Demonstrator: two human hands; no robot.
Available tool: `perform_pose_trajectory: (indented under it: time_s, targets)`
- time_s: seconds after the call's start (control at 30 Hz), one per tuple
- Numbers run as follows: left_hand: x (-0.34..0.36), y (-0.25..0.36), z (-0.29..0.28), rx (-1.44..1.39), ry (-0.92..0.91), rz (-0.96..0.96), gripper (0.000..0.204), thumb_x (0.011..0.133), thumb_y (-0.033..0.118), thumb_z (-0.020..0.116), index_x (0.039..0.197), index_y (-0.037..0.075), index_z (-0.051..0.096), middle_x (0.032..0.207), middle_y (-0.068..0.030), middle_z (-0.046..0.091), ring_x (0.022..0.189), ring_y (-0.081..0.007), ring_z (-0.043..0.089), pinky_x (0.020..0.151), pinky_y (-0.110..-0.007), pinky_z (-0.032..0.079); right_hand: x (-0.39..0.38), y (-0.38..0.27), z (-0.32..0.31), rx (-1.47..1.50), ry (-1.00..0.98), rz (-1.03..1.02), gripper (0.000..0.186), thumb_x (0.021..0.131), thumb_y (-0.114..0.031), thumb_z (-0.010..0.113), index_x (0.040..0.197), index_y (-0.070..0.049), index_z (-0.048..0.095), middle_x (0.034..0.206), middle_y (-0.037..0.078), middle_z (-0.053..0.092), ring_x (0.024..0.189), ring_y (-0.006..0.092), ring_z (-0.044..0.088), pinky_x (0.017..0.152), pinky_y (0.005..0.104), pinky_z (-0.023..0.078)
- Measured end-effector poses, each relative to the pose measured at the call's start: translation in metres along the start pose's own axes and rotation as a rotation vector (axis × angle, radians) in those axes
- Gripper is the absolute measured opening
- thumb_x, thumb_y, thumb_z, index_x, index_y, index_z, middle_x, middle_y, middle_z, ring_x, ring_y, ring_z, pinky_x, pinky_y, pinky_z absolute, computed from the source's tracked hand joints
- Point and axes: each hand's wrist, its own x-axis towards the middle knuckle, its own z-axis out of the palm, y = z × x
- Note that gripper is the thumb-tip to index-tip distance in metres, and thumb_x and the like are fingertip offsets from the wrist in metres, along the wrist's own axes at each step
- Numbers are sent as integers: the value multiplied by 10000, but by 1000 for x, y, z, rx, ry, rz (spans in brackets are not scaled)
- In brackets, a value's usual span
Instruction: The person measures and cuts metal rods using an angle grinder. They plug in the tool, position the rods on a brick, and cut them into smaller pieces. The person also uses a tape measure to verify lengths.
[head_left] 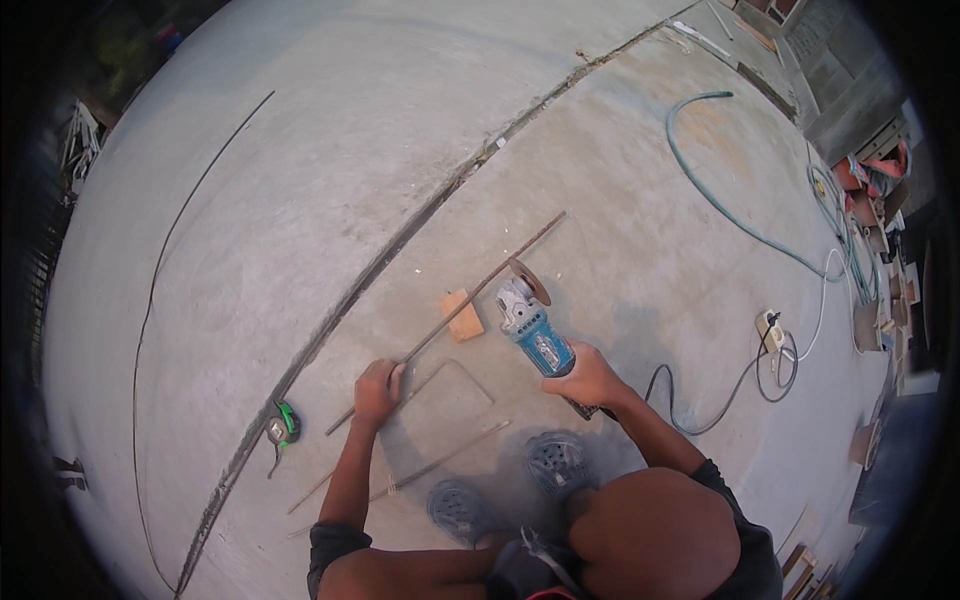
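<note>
My left hand [380, 390] is closed around a long thin metal rod [445, 320] lying diagonally on the concrete, its upper part crossing a small wooden block [460, 325]. My right hand [585, 375] grips a teal and silver angle grinder [535, 335], whose disc [532, 283] is right at the rod beyond the block; whether they touch I cannot tell. A bent rod [470, 382] and a straight rod [455, 455] lie below. A green and black tape measure [283, 425] lies left of my left hand, on the long groove in the floor.
My sandalled feet [555, 460] are below my hands. A power strip [770, 332] with cables, a coiled hose [700, 170] and assorted clutter [880, 175] lie at the right. A long thin wire [175, 230] lies at the left. The groove [350, 295] runs diagonally across the concrete.
</note>
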Motion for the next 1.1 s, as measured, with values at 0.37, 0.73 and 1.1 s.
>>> perform_pose_trajectory:
  time_s: [0.37, 0.73, 1.1]
  targets:
    - [-12, 16, 20, -168, 159, -224, 187, 1000, 177, 761, 1065, 2, 749, 997, -196, 711, 967, -423, 690, 847, -500, 544, -57, 14, -47, 175, 105, 178, 264, 800, -129, 816, 1001, -18, 685, 870, 49, 723, 737, 149, 682, 713, 325, 556]
    - [62, -28, -34, -96, 194, -15, 213, 983, 156, 795, 1114, -12, 788, 930, -157, 722, 852, -370, 687, 772, -460, 551, -60, 26, -52, 246, 154, 199, 233, 840, -143, 782, 986, 16, 694, 798, 97, 713, 644, 187, 693, 607, 317, 559]
    - [104, -59, -56, -80, 311, -118, 207, 975, 168, 816, 1130, 32, 838, 964, -150, 772, 840, -335, 709, 767, -438, 543, -55, 20, -63, 260, 100, 274, 261, 837, -118, 791, 1026, 25, 682, 844, 104, 724, 679, 198, 711, 640, 330, 578]
